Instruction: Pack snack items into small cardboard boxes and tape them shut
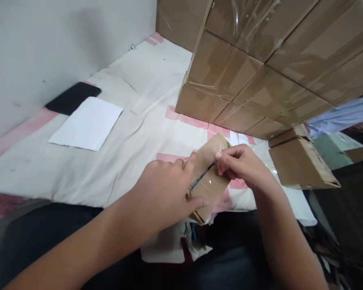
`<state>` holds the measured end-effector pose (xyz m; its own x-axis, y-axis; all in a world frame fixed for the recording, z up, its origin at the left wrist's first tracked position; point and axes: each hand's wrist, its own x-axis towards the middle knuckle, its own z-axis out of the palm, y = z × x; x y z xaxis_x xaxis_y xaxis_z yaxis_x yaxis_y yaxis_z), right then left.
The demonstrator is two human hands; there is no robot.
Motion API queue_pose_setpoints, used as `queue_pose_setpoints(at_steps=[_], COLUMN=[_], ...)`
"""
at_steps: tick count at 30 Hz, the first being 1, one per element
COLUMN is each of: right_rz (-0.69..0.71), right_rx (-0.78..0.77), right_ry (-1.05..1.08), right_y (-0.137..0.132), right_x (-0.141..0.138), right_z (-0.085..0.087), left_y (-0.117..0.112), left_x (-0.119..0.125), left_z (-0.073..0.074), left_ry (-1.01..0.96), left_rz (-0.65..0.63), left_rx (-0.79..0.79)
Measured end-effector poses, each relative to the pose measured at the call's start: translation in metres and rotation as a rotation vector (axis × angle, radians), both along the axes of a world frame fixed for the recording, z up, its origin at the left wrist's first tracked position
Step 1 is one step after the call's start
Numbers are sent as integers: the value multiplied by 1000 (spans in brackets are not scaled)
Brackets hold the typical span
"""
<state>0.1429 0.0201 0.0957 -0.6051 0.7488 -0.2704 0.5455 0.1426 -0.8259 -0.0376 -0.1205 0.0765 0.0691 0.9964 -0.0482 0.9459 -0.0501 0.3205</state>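
A small brown cardboard box (pixel 207 183) is tilted at the front edge of the cloth-covered table. My left hand (pixel 166 185) grips it from the left, with the thumb along its near side and the fingers over the far edge. A dark slit or line runs slantwise across the box's upper face, and the face shines as if taped. My right hand (pixel 240 165) is closed in a pinch at the upper end of that line, thumb and fingertips against the box. What lies between those fingertips is too small to make out.
Large stacked cardboard boxes (pixel 245 72), wrapped in shiny film, rise at the back right. Another carton (pixel 299 161) stands at right, near a person's light blue sleeve (pixel 341 117). A white sheet (pixel 87 123) and a black flat object (pixel 74 98) lie at left by the wall.
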Motion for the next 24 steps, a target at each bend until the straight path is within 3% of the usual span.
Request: queue_pose_setpoints(at_steps=[7, 12, 14, 19, 24], right_rz=[46, 42, 22, 46, 30], right_rx=[119, 73, 64, 51, 50], right_ry=[-13, 13, 6, 4, 32], right_y=[-14, -15, -16, -22, -26], right_x=[-2, 10, 12, 10, 18], right_z=[1, 1, 3, 8, 7], left_y=[6, 8, 13, 34, 43], left_x=[2, -11, -18, -34, -39], left_z=[-7, -30, -43, -78, -95], left_ry=[55, -155, -283, -605, -731], left_rz=[4, 1, -84, -433, -556], left_rx=[9, 170, 301, 636, 632])
